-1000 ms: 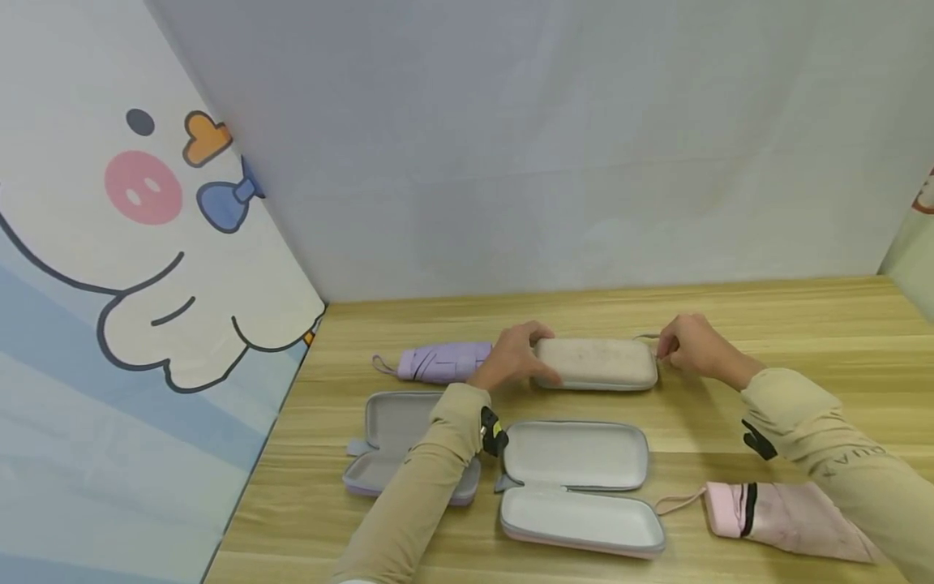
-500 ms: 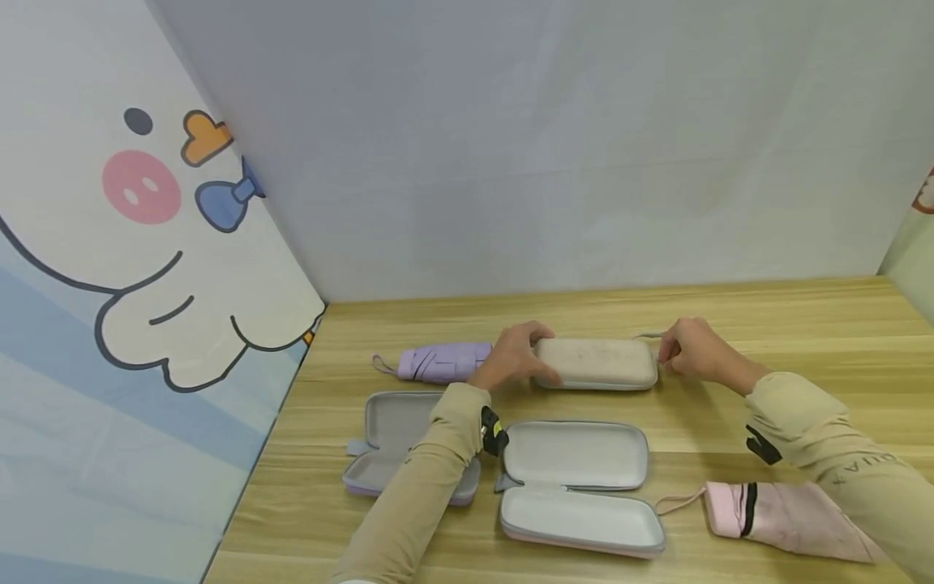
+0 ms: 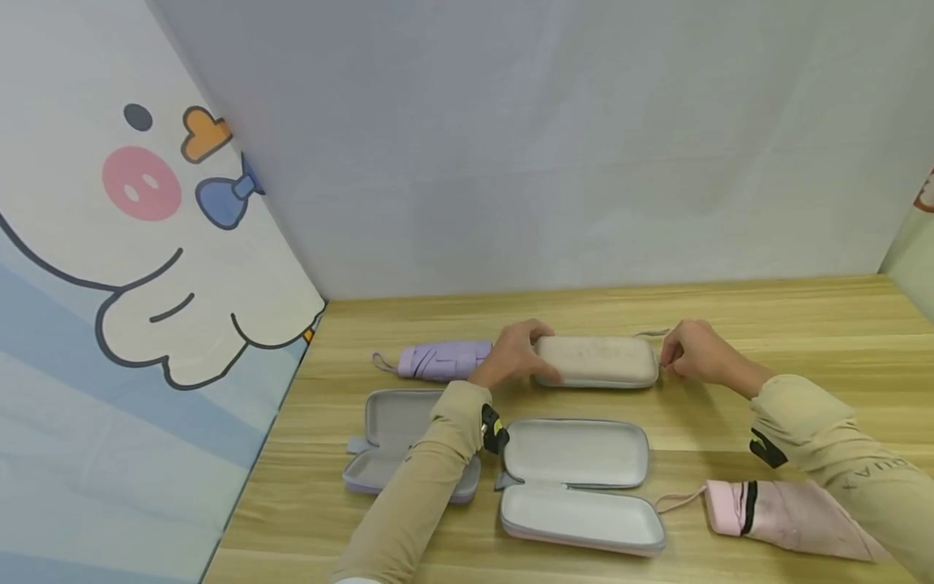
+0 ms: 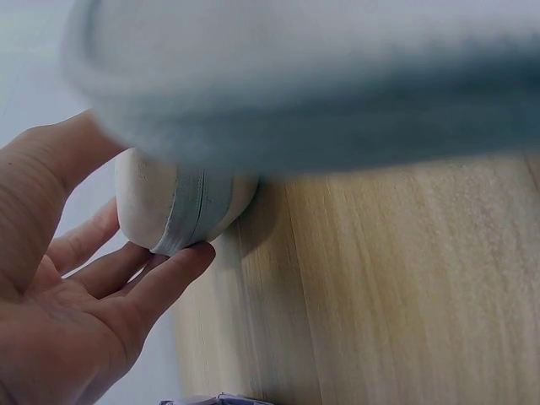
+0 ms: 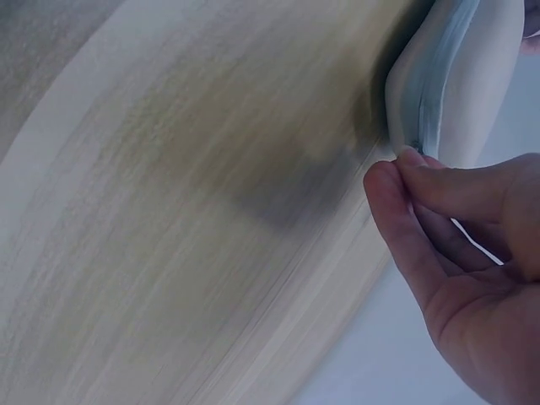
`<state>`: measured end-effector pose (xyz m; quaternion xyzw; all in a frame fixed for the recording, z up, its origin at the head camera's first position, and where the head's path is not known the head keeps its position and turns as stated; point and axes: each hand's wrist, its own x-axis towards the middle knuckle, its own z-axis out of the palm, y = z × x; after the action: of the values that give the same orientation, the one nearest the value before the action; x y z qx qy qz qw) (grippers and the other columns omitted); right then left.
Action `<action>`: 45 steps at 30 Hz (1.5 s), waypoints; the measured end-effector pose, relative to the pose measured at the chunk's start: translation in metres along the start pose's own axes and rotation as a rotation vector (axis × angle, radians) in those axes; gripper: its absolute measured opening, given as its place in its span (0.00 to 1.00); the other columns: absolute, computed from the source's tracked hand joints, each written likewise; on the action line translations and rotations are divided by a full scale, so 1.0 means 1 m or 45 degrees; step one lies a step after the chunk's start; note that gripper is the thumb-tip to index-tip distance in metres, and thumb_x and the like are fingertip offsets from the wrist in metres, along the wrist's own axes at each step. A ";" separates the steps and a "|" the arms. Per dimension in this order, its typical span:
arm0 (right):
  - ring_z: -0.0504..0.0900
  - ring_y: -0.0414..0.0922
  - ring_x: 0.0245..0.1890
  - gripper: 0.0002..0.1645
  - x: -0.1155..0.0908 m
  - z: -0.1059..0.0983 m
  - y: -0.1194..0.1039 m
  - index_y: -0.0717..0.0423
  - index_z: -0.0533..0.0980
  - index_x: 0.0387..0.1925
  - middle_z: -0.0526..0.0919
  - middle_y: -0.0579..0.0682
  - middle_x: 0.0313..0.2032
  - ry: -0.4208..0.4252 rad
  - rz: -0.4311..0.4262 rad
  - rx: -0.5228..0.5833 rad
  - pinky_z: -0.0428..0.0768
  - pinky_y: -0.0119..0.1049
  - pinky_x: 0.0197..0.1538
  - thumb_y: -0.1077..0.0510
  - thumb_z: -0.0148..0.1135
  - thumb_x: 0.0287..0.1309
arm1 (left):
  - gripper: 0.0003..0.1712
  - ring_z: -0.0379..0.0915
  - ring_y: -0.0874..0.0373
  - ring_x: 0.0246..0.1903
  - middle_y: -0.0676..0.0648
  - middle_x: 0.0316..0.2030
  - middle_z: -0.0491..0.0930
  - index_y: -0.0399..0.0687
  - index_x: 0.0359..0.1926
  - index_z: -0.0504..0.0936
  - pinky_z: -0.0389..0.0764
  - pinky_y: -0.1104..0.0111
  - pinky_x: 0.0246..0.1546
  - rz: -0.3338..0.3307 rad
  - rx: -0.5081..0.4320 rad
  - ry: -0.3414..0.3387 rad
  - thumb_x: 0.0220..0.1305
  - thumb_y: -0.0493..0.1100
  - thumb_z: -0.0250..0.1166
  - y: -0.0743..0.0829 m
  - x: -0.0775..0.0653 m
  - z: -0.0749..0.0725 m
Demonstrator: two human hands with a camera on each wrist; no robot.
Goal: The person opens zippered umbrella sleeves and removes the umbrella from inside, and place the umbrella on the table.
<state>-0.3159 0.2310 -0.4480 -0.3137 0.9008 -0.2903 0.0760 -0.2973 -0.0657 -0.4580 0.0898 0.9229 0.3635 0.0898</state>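
Note:
A closed cream zip case [image 3: 597, 360] with a pale grey-blue zip band lies on the table. My left hand [image 3: 514, 354] holds its left end between thumb and fingers; in the left wrist view, fingertips touch the case's end [image 4: 145, 198] and a blurred edge partly covers the thumb. At the right end, my right hand [image 3: 696, 353] pinches thumb against index finger at the zip, and the zipper pull is mostly hidden by the fingertips. The right wrist view has this pinch, with the hand [image 5: 464, 245] right against the zip band [image 5: 434, 84].
Left of the case lies a folded purple umbrella [image 3: 443, 360]. Nearer stand an open purple case [image 3: 390, 415], partly under the left sleeve, and an open pink case [image 3: 576, 454]. A folded pink umbrella [image 3: 791, 519] lies front right, partly under the right sleeve. A pale cloth wall [image 3: 569, 162] rises behind.
My right hand and forearm have shifted slightly to the right at the zip end. The left hand keeps its hold, and the case stays nearly in place.

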 end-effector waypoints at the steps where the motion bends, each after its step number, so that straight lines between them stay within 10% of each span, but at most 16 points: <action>1: 0.75 0.39 0.16 0.10 -0.001 0.000 0.000 0.64 0.81 0.19 0.81 0.50 0.18 0.002 -0.004 -0.004 0.75 0.32 0.21 0.77 0.59 0.37 | 0.43 0.71 0.55 0.52 0.47 0.52 0.77 0.45 0.56 0.76 0.73 0.70 0.51 0.002 -0.005 -0.001 0.33 0.43 0.83 0.000 0.000 0.000; 45: 0.77 0.44 0.15 0.09 -0.019 -0.004 -0.028 0.63 0.79 0.16 0.79 0.48 0.14 -0.047 0.047 0.109 0.76 0.30 0.19 0.77 0.65 0.36 | 0.45 0.71 0.55 0.53 0.48 0.53 0.77 0.46 0.57 0.76 0.72 0.69 0.53 -0.007 0.000 -0.011 0.32 0.45 0.83 0.008 -0.007 -0.005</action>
<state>-0.2873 0.2265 -0.4292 -0.2989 0.8917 -0.3213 0.1110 -0.2912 -0.0652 -0.4484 0.0888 0.9228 0.3628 0.0949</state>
